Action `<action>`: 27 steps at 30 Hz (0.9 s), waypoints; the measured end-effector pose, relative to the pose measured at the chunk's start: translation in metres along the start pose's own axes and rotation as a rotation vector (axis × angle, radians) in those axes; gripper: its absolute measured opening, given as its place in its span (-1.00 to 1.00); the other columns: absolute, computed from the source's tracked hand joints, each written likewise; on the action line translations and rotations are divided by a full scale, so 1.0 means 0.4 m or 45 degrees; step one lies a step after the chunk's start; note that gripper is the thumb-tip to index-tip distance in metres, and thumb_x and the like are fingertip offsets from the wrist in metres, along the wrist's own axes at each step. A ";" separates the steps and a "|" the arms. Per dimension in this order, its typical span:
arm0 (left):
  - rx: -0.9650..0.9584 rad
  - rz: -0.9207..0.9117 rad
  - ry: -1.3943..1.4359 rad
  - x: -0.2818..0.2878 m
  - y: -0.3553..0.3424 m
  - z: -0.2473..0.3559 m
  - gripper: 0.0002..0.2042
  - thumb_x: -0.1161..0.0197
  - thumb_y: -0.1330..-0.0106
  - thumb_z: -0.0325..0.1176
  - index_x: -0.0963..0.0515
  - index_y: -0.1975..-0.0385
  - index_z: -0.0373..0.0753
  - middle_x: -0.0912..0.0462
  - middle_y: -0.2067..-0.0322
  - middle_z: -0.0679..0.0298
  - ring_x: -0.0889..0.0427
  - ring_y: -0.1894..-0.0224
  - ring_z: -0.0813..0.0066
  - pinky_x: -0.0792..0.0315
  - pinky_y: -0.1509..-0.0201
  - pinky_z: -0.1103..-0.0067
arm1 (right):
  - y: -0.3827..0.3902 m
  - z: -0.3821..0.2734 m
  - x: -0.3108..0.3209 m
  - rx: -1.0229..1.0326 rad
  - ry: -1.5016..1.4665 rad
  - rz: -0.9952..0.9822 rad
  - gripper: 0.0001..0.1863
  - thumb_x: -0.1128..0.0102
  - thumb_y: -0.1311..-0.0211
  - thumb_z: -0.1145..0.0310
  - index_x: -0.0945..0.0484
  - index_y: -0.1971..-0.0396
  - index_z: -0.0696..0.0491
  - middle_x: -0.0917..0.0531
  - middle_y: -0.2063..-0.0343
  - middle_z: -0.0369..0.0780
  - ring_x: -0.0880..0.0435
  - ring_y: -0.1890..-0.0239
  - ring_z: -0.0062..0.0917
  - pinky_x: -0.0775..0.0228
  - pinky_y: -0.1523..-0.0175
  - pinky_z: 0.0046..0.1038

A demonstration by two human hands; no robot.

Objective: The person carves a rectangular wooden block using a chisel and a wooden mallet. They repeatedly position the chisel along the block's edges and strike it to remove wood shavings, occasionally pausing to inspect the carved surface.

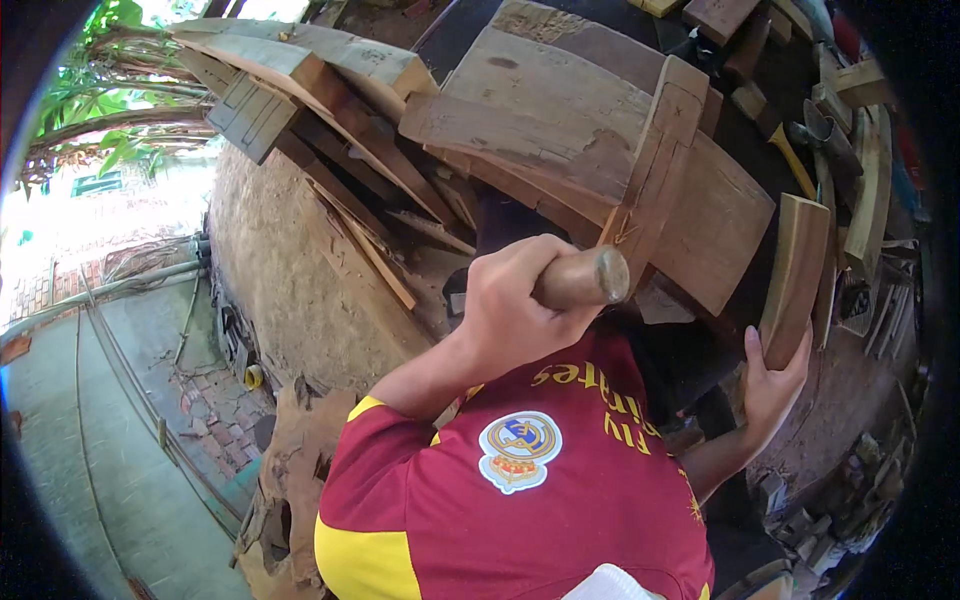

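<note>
My left hand is closed round a thick, round wooden handle, its blunt end pointing up at me. Whatever lies at the handle's other end is hidden below the fist. Over to the right, my right hand grips the lower end of a squared wooden block, thumb on one side and fingers on the other. Just beyond my left hand rests a flat assembly of wide brown boards, crossed by a narrow jointed wooden bar. The block stands apart from these boards, to their right.
Long timber planks lean at the upper left beside a large rough, tan rounded surface. A yellow-handled tool and wood offcuts crowd the upper right. Gnarled wood stands at lower left; small scraps lie at lower right.
</note>
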State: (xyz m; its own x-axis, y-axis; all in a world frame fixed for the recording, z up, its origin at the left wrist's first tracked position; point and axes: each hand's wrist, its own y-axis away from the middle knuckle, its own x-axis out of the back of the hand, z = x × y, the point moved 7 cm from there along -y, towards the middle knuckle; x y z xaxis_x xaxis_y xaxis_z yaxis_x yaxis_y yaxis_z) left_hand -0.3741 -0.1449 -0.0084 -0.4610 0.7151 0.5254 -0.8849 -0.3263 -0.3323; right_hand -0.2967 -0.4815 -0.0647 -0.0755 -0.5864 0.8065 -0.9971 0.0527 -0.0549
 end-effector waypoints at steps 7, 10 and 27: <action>-0.705 -0.496 0.328 -0.075 -0.030 0.253 -0.84 -0.42 -0.03 -0.38 -0.54 0.57 -0.23 -0.47 0.69 0.27 -0.51 0.70 0.41 -0.34 0.65 0.46 | -0.006 -0.021 0.002 -0.025 -0.090 -0.077 -0.23 -0.48 -0.06 0.35 -0.37 -0.31 0.14 -0.57 -0.17 -0.02 -0.54 -0.23 -0.22 -0.31 -0.32 -0.26; -0.925 -0.717 0.307 -0.143 -0.011 0.331 -0.84 -0.26 0.00 -0.30 -0.47 0.56 -0.22 -0.43 0.65 0.27 -0.51 0.65 0.40 -0.34 0.61 0.46 | -0.004 -0.022 0.008 -0.063 -0.136 -0.041 -0.23 -0.46 -0.06 0.38 -0.37 -0.32 0.13 -0.58 -0.17 -0.01 -0.56 -0.21 -0.24 -0.34 -0.31 -0.26; -0.860 -0.886 0.208 -0.351 -0.113 0.307 -0.62 -0.49 0.22 -0.23 -0.47 0.42 -0.17 -0.57 0.52 0.25 -0.67 0.45 0.18 -0.53 0.46 0.30 | 0.010 -0.064 -0.005 -0.300 -0.638 0.018 -0.42 -0.33 -0.22 0.25 -0.44 -0.25 0.02 -0.69 0.10 -0.23 -0.64 0.06 -0.58 -0.48 -0.06 -0.44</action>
State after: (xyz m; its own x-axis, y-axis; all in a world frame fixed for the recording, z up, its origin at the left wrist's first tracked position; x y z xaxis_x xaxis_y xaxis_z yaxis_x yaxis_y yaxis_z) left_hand -0.2776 -0.3064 0.0290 0.2088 0.7070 0.6757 -0.7079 0.5860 -0.3943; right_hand -0.3003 -0.4595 -0.0516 -0.1421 -0.8940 0.4249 -0.9709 0.2094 0.1159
